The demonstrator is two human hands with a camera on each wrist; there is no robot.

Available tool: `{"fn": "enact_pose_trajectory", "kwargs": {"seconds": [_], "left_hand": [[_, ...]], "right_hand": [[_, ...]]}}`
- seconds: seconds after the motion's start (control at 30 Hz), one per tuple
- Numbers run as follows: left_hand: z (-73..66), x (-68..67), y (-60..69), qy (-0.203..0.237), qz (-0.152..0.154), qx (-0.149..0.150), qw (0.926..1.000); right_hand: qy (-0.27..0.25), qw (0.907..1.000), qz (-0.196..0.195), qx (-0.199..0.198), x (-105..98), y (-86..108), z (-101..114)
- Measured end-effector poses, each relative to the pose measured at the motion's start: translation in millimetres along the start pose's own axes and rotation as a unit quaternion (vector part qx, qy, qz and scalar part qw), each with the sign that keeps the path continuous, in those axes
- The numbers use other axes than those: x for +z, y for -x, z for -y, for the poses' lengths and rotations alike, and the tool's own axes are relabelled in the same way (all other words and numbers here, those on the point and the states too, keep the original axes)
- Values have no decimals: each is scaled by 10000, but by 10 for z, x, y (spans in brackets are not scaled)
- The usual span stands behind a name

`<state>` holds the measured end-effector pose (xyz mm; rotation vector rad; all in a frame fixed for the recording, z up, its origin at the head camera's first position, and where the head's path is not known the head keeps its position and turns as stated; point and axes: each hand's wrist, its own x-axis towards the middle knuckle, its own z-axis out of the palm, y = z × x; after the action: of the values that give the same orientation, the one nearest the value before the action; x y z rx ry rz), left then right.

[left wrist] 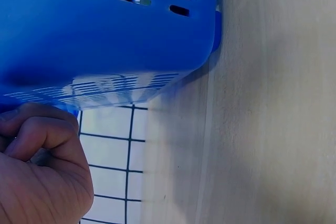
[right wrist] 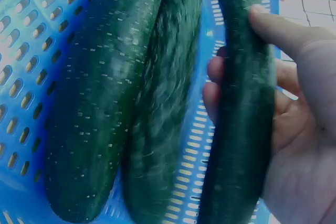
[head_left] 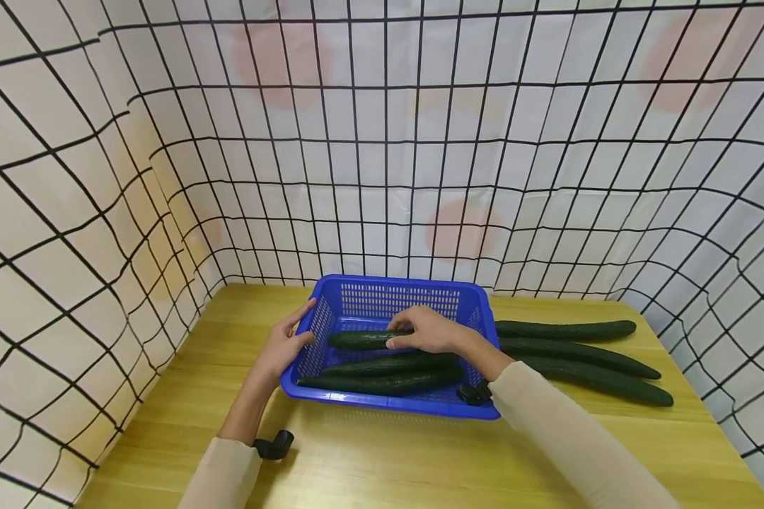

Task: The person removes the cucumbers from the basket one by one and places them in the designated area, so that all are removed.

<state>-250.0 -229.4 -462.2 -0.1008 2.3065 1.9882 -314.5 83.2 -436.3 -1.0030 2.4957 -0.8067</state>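
Inside the blue basket [head_left: 391,406], my right hand [head_left: 434,331] grips a dark green cucumber [head_left: 359,341], its thumb and fingers on opposite sides. The right wrist view shows that cucumber [right wrist: 239,124] in my hand [right wrist: 299,93], beside two more cucumbers [right wrist: 100,98] in the basket. Those two [head_left: 382,382] lie along the basket's near side in the head view. My left hand [head_left: 284,348] holds the basket's left rim. In the left wrist view the fingers of my left hand [left wrist: 47,166] are curled at the edge of the basket [left wrist: 115,35].
Three long cucumbers [head_left: 592,351] lie on the wooden table [head_left: 356,466] to the right of the basket, their left ends hidden behind it or my arm. Black wire grid panels [head_left: 382,162] stand in front of white sheeting at the back and both sides.
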Motion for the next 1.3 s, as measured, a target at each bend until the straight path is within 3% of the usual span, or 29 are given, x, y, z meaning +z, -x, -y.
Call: {"fn": "enact_pose_trajectory", "kwargs": {"seconds": [0.43, 0.77, 1.3], "left_hand": [[29, 15, -22, -29, 128, 30, 9999], [24, -23, -22, -229, 132, 70, 9996], [-17, -24, -2, -258, 179, 16, 9995]], "right_hand": [[-274, 9968, -710, -256, -225, 195, 138], [129, 9927, -1046, -591, -452, 399, 323], [363, 9884, -1470, -116, -605, 956, -16]]}}
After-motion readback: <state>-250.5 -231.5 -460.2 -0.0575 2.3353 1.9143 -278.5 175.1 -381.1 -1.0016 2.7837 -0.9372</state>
